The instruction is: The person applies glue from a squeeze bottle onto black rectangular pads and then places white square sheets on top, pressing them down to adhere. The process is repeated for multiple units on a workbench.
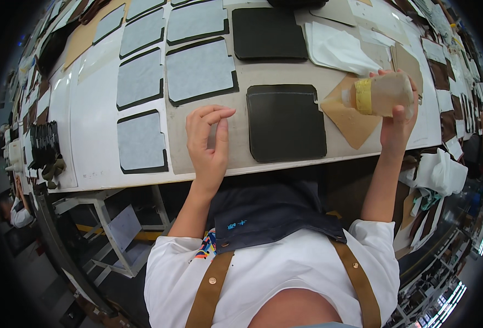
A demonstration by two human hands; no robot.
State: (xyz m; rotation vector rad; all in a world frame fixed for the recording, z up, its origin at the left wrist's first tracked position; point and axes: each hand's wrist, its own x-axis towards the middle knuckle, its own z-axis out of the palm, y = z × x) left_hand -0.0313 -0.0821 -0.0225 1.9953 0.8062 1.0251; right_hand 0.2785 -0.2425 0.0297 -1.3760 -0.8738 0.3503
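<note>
My right hand (399,123) is wrapped round a cloudy squeeze bottle (386,94) with a yellow band near its neck. The bottle lies tilted on its side in the air, its thin nozzle pointing left at the right edge of a black panel (287,124). That panel lies flat before me, with a pale line along its top edge. My left hand (207,134) hovers left of the panel, empty, fingers loosely curled and the thumb a little apart. Beyond it lie black panels with light grey sheets (200,68) on them, set out in columns.
A second plain black panel (268,34) lies farther back. Under the bottle is a tan card (352,116), with white sheets (337,46) behind it. A stack of dark pieces (44,146) sits at the table's left end. White plastic bags (438,172) are at the right, below the table edge.
</note>
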